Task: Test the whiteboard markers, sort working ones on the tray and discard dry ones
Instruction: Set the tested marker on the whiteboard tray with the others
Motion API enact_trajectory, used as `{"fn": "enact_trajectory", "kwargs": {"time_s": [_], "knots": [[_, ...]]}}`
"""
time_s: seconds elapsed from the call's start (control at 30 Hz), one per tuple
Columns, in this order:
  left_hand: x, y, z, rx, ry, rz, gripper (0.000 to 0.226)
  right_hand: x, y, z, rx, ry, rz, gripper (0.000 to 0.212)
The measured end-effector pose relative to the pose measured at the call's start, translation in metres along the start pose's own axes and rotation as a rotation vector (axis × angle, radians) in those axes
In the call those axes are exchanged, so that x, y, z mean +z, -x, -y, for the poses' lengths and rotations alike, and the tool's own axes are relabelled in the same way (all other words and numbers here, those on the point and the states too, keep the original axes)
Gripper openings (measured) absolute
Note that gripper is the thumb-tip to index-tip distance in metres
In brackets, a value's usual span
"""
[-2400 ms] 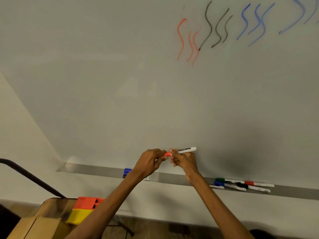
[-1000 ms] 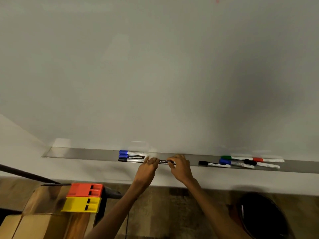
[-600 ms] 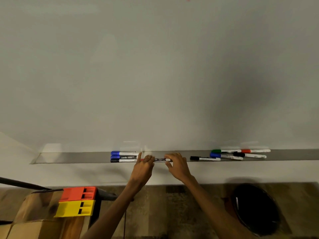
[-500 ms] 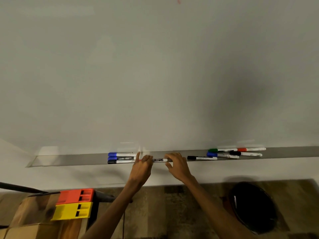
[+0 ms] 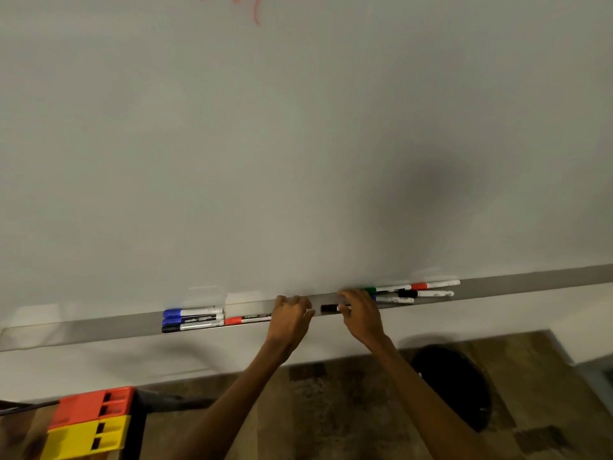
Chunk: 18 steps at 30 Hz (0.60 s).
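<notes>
The grey marker tray (image 5: 99, 325) runs along the bottom of the whiteboard (image 5: 298, 144). A red-capped marker (image 5: 247, 319) lies on it beside three markers with blue and black caps (image 5: 192, 320). My left hand (image 5: 292, 315) hovers at the tray just right of the red marker, fingers loosely curled and holding nothing. My right hand (image 5: 360, 313) pinches a black-capped marker (image 5: 328, 308) that lies on the tray, and hides most of its barrel. Right of it sits a group of green, red, black and blue markers (image 5: 418, 291).
A black round bin (image 5: 454, 383) stands on the floor below my right arm. Red (image 5: 89, 406) and yellow (image 5: 86, 438) plastic blocks sit at the lower left on a wooden surface. Red squiggles (image 5: 255, 14) show at the whiteboard's top edge.
The red marker was carried down from the board and now lies on the tray. Both hands slid right along the tray, and my right hand has closed on the black-capped marker.
</notes>
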State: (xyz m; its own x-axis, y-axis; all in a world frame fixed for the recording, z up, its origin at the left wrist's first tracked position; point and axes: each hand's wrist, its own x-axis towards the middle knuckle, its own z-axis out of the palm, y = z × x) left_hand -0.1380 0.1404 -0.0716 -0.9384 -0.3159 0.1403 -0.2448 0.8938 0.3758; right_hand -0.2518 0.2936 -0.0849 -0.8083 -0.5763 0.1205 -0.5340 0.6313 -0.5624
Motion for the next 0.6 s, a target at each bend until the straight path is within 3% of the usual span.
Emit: {"fn": "enact_trajectory", "kwargs": {"time_s": [0.2, 0.33, 0.6], "knots": [[0.037, -0.023, -0.028, 0.011, -0.028, 0.135, 0.035, 0.004, -0.01, -0.02, -0.049, 0.155, 0.14, 0.021], [0.046, -0.023, -0.029, 0.004, -0.048, 0.191, 0.03, 0.007, -0.015, -0.021, -0.081, 0.17, 0.191, 0.014], [0.035, -0.027, -0.029, -0.062, 0.133, 0.194, 0.017, 0.0, -0.013, -0.018, -0.159, 0.164, 0.276, 0.008]]}}
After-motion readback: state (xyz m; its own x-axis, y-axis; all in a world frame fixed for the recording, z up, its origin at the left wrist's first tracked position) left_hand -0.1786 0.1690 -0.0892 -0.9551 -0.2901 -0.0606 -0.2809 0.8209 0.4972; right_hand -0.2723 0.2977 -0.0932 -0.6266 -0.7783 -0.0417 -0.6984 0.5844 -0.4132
